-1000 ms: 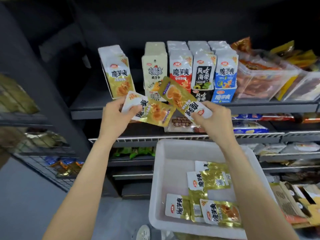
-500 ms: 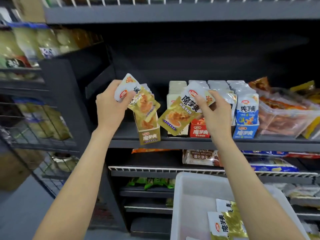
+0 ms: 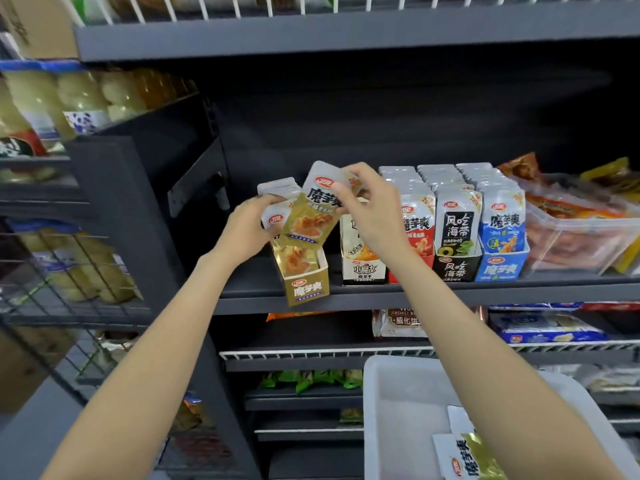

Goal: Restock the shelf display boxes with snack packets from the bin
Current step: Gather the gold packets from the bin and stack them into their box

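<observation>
Head view. Both of the person's hands are raised to the middle shelf, working at the gold display box that stands at the left end of the row, its front corner jutting slightly past the shelf edge.

The right hand pinches a gold-and-white snack packet by its top edge, thumb and fingers closed on the white header. The packet hangs tilted above the box mouth, in my judgement so that its lower end can be fed in behind the packets already standing there.

The left hand is closed around the packets at the box's upper left. Whether it also holds a loose packet of its own I cannot tell. The grip appears meant to steady the box and keep the row upright while the new one goes in.

The neighbouring boxes to the right look full.

The white bin sits low at the right, below the shelf, with at least one more gold packet visible inside. Restocking is therefore unfinished.
</observation>
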Demonstrator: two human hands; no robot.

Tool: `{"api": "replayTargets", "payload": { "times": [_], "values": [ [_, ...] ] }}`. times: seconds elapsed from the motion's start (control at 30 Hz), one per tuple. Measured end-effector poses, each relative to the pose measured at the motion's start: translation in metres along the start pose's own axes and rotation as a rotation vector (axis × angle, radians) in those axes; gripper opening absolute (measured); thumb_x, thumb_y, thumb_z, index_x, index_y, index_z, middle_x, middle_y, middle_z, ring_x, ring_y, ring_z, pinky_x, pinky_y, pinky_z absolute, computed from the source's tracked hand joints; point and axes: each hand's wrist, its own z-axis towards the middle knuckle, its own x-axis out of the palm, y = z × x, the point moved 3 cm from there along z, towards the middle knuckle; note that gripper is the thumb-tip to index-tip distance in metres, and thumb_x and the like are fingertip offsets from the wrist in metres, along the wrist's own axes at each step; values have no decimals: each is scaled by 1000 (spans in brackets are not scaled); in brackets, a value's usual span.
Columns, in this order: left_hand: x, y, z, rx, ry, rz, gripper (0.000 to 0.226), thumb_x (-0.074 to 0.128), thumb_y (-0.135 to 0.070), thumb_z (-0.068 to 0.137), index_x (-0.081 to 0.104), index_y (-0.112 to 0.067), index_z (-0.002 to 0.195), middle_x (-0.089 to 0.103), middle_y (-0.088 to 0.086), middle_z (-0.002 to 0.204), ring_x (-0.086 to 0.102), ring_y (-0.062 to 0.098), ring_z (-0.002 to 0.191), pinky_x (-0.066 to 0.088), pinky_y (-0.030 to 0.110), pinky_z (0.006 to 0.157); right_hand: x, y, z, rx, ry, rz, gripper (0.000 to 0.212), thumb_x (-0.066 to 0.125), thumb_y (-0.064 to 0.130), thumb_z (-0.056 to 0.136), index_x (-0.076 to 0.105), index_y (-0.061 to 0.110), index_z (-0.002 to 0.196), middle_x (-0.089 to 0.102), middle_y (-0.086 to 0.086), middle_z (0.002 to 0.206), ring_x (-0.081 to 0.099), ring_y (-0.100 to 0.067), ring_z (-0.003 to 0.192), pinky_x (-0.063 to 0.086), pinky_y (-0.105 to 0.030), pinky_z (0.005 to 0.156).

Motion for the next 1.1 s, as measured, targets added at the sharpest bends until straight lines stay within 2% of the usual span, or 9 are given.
{"api": "replayTargets", "payload": {
  "times": [0.1,0.27,0.4,0.53,0.63,0.73,0.83,0.97,1.1],
  "values": [
    [-1,7,-10,-51,-133,-54,41,67,-9,84,59,-18,124,64,2,106,57,14,84,48,28,77,24,-6,10,-32,94,-188,11,60,21,91,59,15,100,62,5,84,58,-9,69,44,-28,62],
    [1,3,-24,-103,-184,-151,44,59,-8,90,52,-15,133,61,2,121,56,7,103,46,19,82,58,-30,9,33,188,-444,31,62,8,87,57,11,118,59,-7,117,58,-20,103,46,-30,85],
    [-1,-15,-48,-100,-345,-106,42,58,-10,89,53,-17,130,56,-3,124,52,7,109,47,25,86,46,-27,-23,-94,12,-343,27,58,6,88,60,9,114,52,-7,121,54,-18,108,53,-35,85],
    [14,-52,-94,111,-567,-151,22,56,-11,89,63,-11,111,60,-10,103,55,6,94,44,24,81,15,-25,-81,-119,-7,-310,22,53,16,91,63,10,111,59,-4,114,52,-16,109,42,-22,90],
    [43,-80,-132,288,-614,-151,19,51,-15,91,68,-7,93,65,-6,84,58,13,83,43,30,75,-15,-38,-130,-29,165,-304,23,55,18,92,63,14,113,67,3,102,59,-7,94,43,-18,83],
    [80,-101,-163,380,-428,-157,22,51,-17,90,71,-8,88,67,0,78,59,17,79,42,30,73,-48,-74,-183,136,421,-385,18,59,18,90,66,20,106,71,7,89,65,-7,82,53,-30,76],
    [126,-118,-185,399,-71,-174,18,53,-18,88,69,-11,95,67,-2,85,57,16,84,43,29,76,-89,-115,-235,354,601,-465,17,59,17,89,67,23,104,72,7,91,67,-12,85,53,-36,80],
    [192,-130,-207,202,502,-41,38,56,-28,90,53,-24,127,57,-8,122,44,11,116,34,24,95,-136,-158,-285,542,734,-629,24,61,15,88,65,18,112,67,1,111,62,-18,103,45,-25,86],
    [242,-142,-224,171,835,149,59,65,-35,85,41,-20,138,45,-1,137,38,18,127,32,29,101,-156,-185,-308,535,905,-818,45,58,33,90,50,19,132,49,-5,136,47,-24,124,38,-33,100]
  ]
}}
